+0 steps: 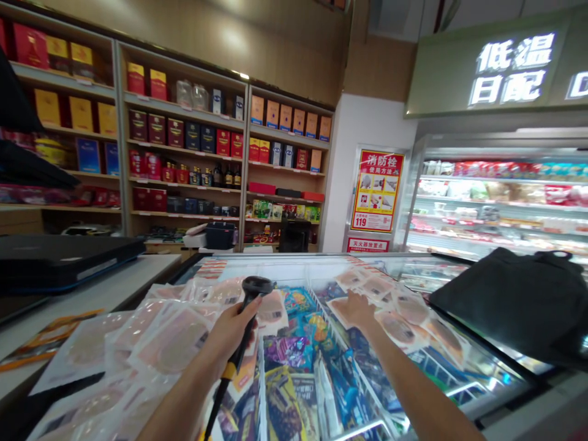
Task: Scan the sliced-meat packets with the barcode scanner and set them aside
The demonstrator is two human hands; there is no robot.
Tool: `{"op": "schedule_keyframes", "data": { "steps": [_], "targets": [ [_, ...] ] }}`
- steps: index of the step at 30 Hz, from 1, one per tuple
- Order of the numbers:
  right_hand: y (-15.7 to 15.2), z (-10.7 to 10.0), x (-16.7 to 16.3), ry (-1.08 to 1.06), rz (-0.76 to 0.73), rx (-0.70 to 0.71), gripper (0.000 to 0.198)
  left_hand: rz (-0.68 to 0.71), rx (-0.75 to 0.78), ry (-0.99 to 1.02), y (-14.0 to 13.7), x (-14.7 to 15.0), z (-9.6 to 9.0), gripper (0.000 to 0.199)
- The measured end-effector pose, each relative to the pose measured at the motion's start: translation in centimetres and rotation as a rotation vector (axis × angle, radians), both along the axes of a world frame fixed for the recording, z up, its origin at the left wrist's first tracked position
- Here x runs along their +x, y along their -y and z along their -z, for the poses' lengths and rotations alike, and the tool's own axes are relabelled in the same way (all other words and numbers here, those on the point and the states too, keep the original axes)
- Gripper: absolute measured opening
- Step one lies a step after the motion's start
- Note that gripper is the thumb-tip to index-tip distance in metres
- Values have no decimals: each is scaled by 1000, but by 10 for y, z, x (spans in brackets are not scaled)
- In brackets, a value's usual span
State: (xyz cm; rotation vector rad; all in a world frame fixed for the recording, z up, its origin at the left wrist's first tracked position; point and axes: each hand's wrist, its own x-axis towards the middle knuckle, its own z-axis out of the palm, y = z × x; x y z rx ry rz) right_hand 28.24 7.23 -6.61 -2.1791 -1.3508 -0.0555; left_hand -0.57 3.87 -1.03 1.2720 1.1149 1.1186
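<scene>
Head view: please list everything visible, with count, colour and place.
Scanner: one, black-yellow, centre.
Freezer: one, black-rimmed, centre.
Clear packets: many, pinkish, both freezer sides.
Wrapped goods: many, multicoloured, in freezer.
Bag: one, black, right.
Flat device: one, black, left.
Unclear item: one, orange, left.
Wall shelving: three sections, brown, back left.
Boxes: many, mixed colours, on shelving.
Poster: one, red-yellow, back.
Display shelves: several, whitish, back right.
Sign: one, green, upper right.
Left hand: one, bare, around scanner.
Right hand: one, bare, at right packets.
</scene>
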Motion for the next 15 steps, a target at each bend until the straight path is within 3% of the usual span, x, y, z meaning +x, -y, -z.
{"op": "schedule_keyframes", "data": {
  "steps": [4,11,13,15],
  "targets": [
    [15,10,31,87,43,-125,65,108,-89,67,9,10,0,42],
    [6,9,21,-4,-278,-66,67,155,-107,96,31,18,-10,35],
    [4,7,19,1,-236,-38,68,194,-111,97,32,18,-9,35],
    [5,6,18,25,-103,-51,66,217,-116,104,30,18,-7,34]
  ]
}}
